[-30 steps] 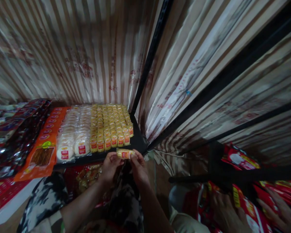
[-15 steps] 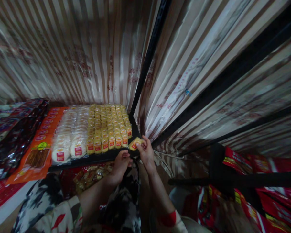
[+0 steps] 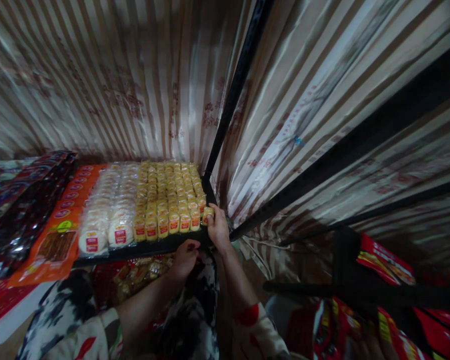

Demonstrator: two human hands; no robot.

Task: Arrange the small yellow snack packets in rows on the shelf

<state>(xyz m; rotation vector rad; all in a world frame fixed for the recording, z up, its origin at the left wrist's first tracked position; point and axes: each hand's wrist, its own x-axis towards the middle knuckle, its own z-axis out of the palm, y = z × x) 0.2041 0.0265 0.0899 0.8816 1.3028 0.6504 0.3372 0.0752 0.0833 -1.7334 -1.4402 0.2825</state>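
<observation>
My right hand [image 3: 219,227] grips a small yellow snack packet [image 3: 208,215] with a red label. That packet is at the right end of the front row, beside the rows of matching yellow packets [image 3: 168,200] on the black shelf [image 3: 150,247]. Lower and to the left, my left hand [image 3: 186,257] is by the shelf's front edge with its fingers curled. Whether anything is inside those fingers I cannot make out. Left of the yellow rows stand clear packets of round white cakes [image 3: 120,227].
An orange snack bag [image 3: 52,240] and dark shiny packets [image 3: 18,215] lie further left. Loose wrapped snacks [image 3: 142,272] sit in a red basket below. A black upright post [image 3: 228,100] rises at the corner before striped curtains [image 3: 153,75]. Red packets [image 3: 386,260] are at right.
My right hand has moved the yellow packet forward, from in front of the shelf corner to beside the front row, turning it upright. My left hand has dropped slightly and its fingers have curled in.
</observation>
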